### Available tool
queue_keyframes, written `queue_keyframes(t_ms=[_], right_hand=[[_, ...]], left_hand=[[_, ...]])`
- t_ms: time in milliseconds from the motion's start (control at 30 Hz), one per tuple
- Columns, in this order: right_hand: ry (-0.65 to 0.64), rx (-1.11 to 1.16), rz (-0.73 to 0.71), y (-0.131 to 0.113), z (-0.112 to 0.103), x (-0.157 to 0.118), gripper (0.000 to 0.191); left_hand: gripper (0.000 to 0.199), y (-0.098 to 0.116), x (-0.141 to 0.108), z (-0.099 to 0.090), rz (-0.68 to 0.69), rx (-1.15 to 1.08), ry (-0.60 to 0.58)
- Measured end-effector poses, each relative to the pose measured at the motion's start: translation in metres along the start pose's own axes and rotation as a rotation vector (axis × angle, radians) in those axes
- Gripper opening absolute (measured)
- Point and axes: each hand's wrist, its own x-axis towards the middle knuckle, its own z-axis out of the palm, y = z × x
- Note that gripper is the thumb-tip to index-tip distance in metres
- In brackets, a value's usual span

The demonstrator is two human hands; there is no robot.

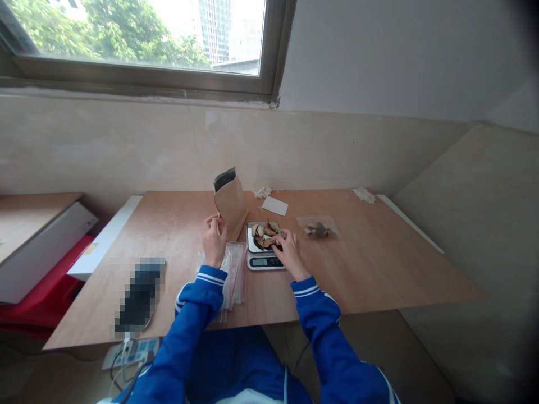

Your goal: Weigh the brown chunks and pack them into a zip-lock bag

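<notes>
Dried pieces (264,231) lie heaped on scale (264,247), bench centre. Right hand (287,248) fingers curled, touching pieces. Left hand (214,238) grips upright kraft pouch (231,205). One filled clear bag (318,227) lies right of scale; empty bags (233,269) lie at front edge.

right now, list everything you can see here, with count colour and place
kraft paper pouch: 1, brown with dark open top, upright at table middle, held by the left hand
kitchen scale: 1, white with steel platform, table middle, right of the pouch
dried pieces: several, brown and tan, on the scale platform
zip bags: a stack, clear with red strips, flat under the left wrist
filled bag: 1, clear with dark pieces inside, right of the scale
paper card: 1, white, behind the scale
crumpled scraps: 2, white, at the table's back edge
table: 1, light wood, under the window
left hand: blue sleeve, gripping the pouch's edge
right hand: blue sleeve, fingers on the pieces on the scale
</notes>
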Motion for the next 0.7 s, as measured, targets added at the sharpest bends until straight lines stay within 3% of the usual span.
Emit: queue_keyframes(t_ms=[100, 233, 400, 567, 700], right_hand=[[0.043, 0.031, -0.001, -0.006, -0.009, 0.003, 0.013], [0.212, 0.135, -0.012, -0.007, -0.030, 0.006, 0.015], [0.363, 0.193, 0.089, 0.029, -0.041, -0.008, 0.023], [0.314, 0.107, 0.234, 0.083, -0.023, -0.044, 0.030], [0.216, 0.048, 0.210, 0.096, -0.010, -0.063, 0.030]], left_hand=[[0.014, 0.001, 0.003, -0.003, -0.025, 0.011, -0.005], [0.013, -0.005, 0.011, -0.008, -0.045, 0.011, 0.030], [0.013, -0.019, 0.022, -0.017, -0.056, -0.048, 0.067], [0.016, -0.036, 0.027, -0.032, -0.042, -0.081, 0.097], [0.019, -0.048, 0.026, -0.041, -0.067, -0.079, 0.090]])
